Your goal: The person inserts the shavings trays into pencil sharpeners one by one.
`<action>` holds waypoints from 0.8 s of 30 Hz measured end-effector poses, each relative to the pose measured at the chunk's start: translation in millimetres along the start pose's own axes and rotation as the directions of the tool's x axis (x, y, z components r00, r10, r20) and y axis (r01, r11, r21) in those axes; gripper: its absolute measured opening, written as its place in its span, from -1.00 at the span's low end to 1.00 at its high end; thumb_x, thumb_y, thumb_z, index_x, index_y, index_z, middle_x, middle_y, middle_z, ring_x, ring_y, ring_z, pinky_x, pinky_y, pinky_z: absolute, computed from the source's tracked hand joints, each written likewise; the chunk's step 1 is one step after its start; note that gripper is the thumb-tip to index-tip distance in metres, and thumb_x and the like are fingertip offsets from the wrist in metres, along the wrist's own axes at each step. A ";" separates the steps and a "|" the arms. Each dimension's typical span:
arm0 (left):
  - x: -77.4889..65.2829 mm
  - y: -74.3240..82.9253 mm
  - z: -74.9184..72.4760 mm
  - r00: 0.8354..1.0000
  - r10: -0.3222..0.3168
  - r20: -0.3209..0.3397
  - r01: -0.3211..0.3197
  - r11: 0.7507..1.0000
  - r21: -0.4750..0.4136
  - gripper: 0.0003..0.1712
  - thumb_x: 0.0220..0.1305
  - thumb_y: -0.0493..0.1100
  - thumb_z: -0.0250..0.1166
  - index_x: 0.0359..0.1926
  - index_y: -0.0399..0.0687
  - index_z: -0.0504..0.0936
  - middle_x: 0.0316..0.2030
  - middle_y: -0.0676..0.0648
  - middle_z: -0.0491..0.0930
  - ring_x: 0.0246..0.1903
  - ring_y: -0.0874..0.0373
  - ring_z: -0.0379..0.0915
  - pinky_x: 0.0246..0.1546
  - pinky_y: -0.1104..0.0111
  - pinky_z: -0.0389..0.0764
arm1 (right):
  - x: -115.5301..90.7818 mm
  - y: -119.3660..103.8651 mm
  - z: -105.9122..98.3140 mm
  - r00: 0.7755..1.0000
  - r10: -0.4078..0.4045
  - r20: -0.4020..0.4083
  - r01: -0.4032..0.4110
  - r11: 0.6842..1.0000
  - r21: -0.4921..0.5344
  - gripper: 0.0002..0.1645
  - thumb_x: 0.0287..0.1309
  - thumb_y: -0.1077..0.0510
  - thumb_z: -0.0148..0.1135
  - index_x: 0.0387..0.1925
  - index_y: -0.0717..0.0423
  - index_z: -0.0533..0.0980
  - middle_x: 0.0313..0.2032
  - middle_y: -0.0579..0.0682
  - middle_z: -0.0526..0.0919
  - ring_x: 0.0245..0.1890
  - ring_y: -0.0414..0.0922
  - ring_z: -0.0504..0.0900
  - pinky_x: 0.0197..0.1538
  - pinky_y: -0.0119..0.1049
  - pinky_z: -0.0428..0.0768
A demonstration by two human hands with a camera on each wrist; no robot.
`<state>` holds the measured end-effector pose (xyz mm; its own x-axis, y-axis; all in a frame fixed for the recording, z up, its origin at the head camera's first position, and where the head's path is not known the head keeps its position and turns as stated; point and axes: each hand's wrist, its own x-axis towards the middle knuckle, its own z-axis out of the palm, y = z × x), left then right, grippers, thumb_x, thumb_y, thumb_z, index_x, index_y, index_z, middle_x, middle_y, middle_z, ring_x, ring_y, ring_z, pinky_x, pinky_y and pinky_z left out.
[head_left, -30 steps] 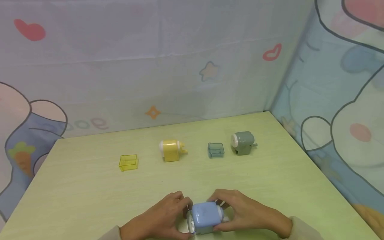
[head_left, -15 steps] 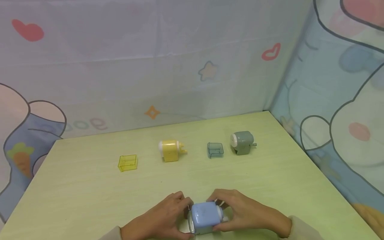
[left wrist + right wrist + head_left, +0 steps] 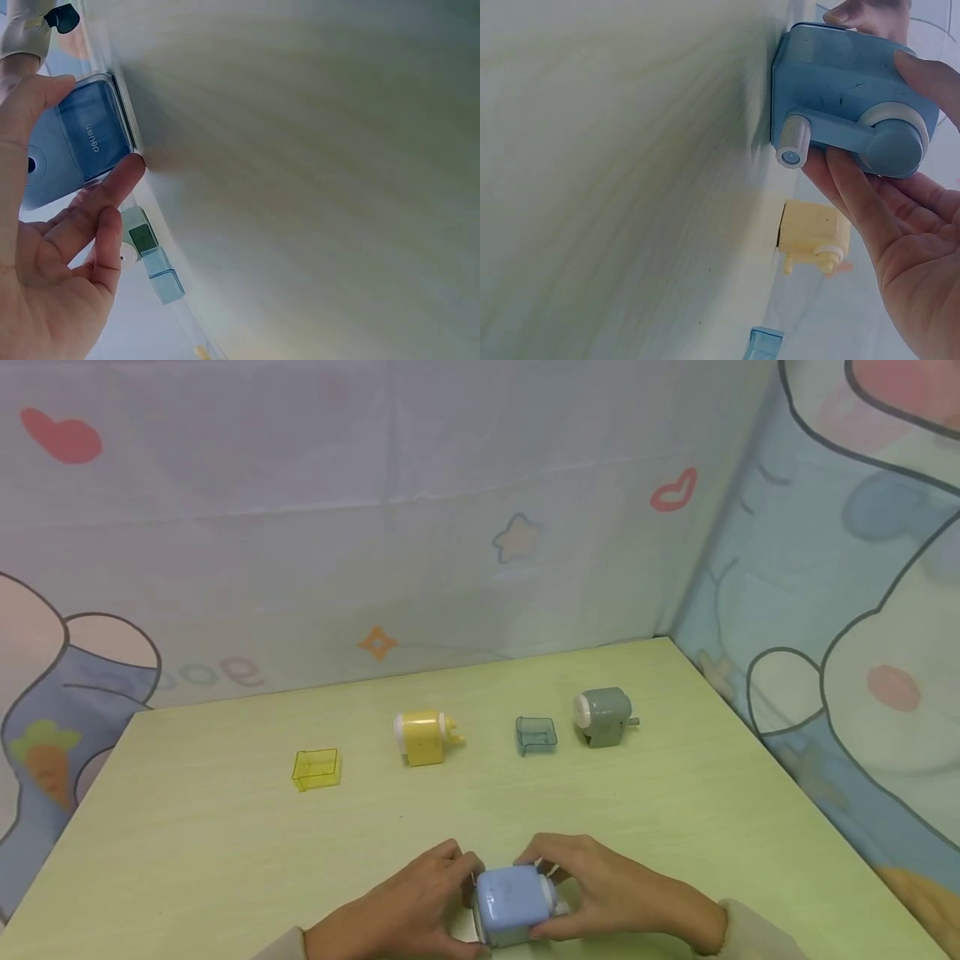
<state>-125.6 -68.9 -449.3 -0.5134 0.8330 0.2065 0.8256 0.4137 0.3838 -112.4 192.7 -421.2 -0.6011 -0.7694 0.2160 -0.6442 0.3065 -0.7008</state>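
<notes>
A blue crank pencil sharpener [image 3: 513, 897] stands on the table at the near edge of the head view, between both hands. My right hand [image 3: 618, 885] grips its body from the crank side, thumb on one side and fingers on the other. The crank [image 3: 840, 131] with its pale knob shows in the right wrist view. On the opposite end, my left hand [image 3: 408, 902] pinches the edges of the clear shavings drawer [image 3: 94, 124] between thumb and fingertip. In the left wrist view this drawer sits in the sharpener's lower front, its lettered face outward.
Farther back stand a yellow sharpener [image 3: 423, 737] and a grey-green sharpener [image 3: 604, 717]. A clear yellow drawer [image 3: 316, 769] lies left of the yellow one, and a clear teal drawer [image 3: 536, 736] lies beside the grey-green one. Printed cloth [image 3: 450, 527] hangs behind the table.
The left hand has moved slightly right, and the clear drawer has slid farther into the blue sharpener, so less of it sticks out. The right hand keeps its grip.
</notes>
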 end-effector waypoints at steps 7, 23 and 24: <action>0.8 1.7 0.1 1.000 -0.011 0.007 0.011 1.000 -0.005 -0.35 -0.07 0.41 0.22 -0.12 0.10 0.35 -0.36 0.23 0.28 -0.34 0.42 0.12 -0.38 0.66 0.24 | -0.2 -0.6 -0.1 1.000 -0.010 -0.008 0.010 1.000 -0.015 -0.46 -0.07 -0.08 0.37 -0.06 -0.15 0.35 -0.14 -0.28 0.48 -0.21 -0.30 0.49 -0.21 -0.41 0.51; 3.6 2.8 2.2 1.000 -0.018 0.006 0.018 1.000 -0.004 -0.35 -0.06 0.43 0.19 -0.13 0.10 0.35 -0.37 0.22 0.25 -0.38 0.41 0.12 -0.43 0.66 0.24 | 0.1 -0.6 -0.8 1.000 -0.018 -0.009 0.018 1.000 -0.016 -0.45 -0.08 -0.08 0.38 -0.06 -0.13 0.34 -0.15 -0.27 0.48 -0.20 -0.29 0.49 -0.21 -0.42 0.50; 4.1 2.8 2.4 1.000 -0.014 0.000 0.014 1.000 0.001 -0.35 -0.07 0.43 0.20 -0.14 0.11 0.34 -0.37 0.22 0.25 -0.39 0.41 0.12 -0.43 0.66 0.23 | 0.1 -0.4 -0.7 1.000 -0.021 -0.009 0.020 1.000 -0.015 -0.45 -0.08 -0.07 0.38 -0.05 -0.14 0.34 -0.15 -0.27 0.48 -0.20 -0.29 0.49 -0.21 -0.42 0.50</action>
<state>-124.8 -63.5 -449.5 -0.5248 0.8272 0.2010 0.8185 0.4256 0.3859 -112.5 192.9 -420.4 -0.5920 -0.7704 0.2366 -0.6634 0.2991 -0.6858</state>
